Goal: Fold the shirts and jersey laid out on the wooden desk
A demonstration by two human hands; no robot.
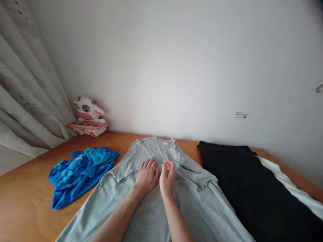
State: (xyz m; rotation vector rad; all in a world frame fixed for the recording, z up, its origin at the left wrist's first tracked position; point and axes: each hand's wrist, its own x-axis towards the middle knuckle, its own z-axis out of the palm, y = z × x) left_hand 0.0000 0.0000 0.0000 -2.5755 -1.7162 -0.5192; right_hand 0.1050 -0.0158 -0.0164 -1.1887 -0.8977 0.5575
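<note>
On the grey short-sleeved fabric shirt (150, 215): left hand (147, 177) flat, fingers slightly spread | right hand (167, 178) beside, fingers curled, cannot tell if pinching

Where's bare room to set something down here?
Widest: the wood left of the blue garment. Smaller: a strip between it and the toy cow, and a wedge between grey shirt and black cloth. Crowded: the middle, left hand and right hand over the shirt; and the right, mostly under black cloth and white cloth.
</note>
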